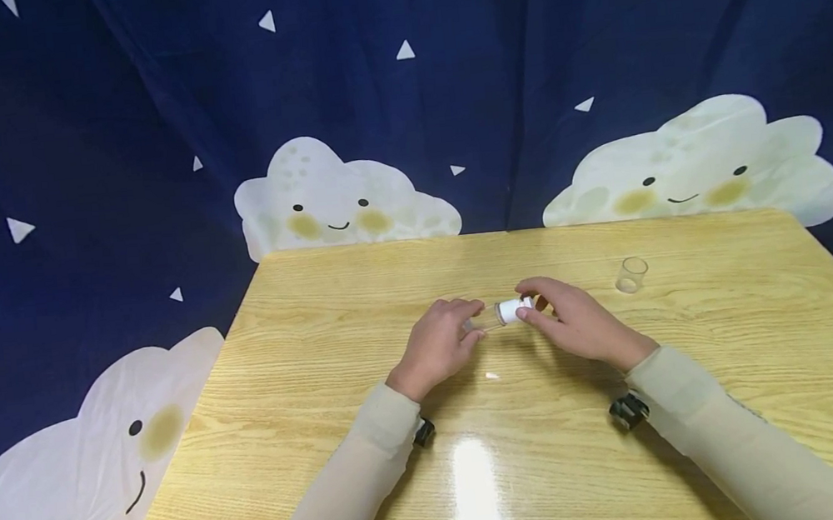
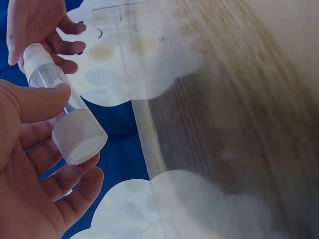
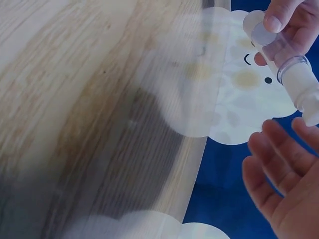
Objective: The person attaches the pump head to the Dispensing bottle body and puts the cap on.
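Note:
A clear pump bottle (image 1: pixel 509 310) with a white collar and pump head lies between the hands, held above the table. In the left wrist view, the left hand (image 2: pixel 30 144) grips its body, thumb on the clear wall (image 2: pixel 77 99) and fingers under the white base. In the head view, the left hand (image 1: pixel 440 344) is on the bottle's left end. The right hand (image 1: pixel 576 320) is at the pump end, thumb and index finger around the white part. Its other fingers (image 3: pixel 276 159) are spread loosely in the right wrist view, where its thumb is out of sight.
A clear cylindrical cap (image 1: pixel 630 275) stands on the wooden table (image 1: pixel 754 328), right of the right hand. A small white spot (image 1: pixel 491 376) shows on the tabletop between the forearms. Behind the table hangs a dark blue curtain (image 1: pixel 489 77) with clouds.

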`<state>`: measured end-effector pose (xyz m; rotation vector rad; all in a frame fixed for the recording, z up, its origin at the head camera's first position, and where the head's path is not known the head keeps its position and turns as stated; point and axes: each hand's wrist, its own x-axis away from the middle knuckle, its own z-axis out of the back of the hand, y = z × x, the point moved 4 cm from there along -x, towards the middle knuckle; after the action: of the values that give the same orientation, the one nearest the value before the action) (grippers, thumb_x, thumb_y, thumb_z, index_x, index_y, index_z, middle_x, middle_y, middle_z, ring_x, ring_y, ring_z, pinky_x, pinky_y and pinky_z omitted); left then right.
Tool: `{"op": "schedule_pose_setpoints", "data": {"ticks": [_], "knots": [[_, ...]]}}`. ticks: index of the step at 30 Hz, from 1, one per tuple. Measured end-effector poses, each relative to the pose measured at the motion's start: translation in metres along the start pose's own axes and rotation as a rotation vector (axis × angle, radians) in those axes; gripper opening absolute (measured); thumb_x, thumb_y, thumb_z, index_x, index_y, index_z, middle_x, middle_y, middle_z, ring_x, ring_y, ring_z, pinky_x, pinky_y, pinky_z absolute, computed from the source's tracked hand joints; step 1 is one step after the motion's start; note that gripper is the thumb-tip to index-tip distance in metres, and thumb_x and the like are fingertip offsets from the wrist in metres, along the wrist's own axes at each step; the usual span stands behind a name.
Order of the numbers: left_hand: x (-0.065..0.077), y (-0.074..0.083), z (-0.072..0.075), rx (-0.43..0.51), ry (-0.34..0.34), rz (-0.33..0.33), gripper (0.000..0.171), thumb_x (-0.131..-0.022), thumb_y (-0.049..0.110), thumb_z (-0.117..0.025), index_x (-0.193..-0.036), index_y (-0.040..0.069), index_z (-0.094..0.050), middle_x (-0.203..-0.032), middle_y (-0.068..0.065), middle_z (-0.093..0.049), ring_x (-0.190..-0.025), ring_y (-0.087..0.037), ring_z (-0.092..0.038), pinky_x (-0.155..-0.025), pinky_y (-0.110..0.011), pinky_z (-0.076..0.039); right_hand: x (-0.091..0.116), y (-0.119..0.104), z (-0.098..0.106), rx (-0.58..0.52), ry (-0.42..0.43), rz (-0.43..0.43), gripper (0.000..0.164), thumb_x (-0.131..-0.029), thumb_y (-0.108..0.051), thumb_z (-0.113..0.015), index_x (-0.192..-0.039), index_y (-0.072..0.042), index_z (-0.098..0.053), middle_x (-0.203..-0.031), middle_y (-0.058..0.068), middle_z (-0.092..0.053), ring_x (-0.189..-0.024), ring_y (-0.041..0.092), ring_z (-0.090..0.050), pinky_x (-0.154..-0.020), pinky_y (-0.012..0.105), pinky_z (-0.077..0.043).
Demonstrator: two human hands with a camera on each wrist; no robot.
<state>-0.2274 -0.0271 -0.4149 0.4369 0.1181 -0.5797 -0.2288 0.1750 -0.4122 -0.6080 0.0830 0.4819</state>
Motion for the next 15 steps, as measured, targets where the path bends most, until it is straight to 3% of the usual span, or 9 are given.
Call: {"op": "schedule_pose_setpoints", "data": {"ticks": [15], "knots": [[0.0001,0.0002,0.0016,-0.002,-0.011,0.006,0.038,-0.094,0.023,-0.069,-0.131,0.013,-0.064,-0.130,-0.002,-0.068,-0.116,-0.023,-0.063,-0.099,-0.034,-0.053,0.0012,-0.0042,0.0020,-0.049,0.023,0.058,0.043,-0.092,-0.010,-0.067,-0.133,-0.007,-0.055,-0.123,0.009,-0.064,-0.098,0.021,-0.062,-0.079,0.041,-0.053]]}}
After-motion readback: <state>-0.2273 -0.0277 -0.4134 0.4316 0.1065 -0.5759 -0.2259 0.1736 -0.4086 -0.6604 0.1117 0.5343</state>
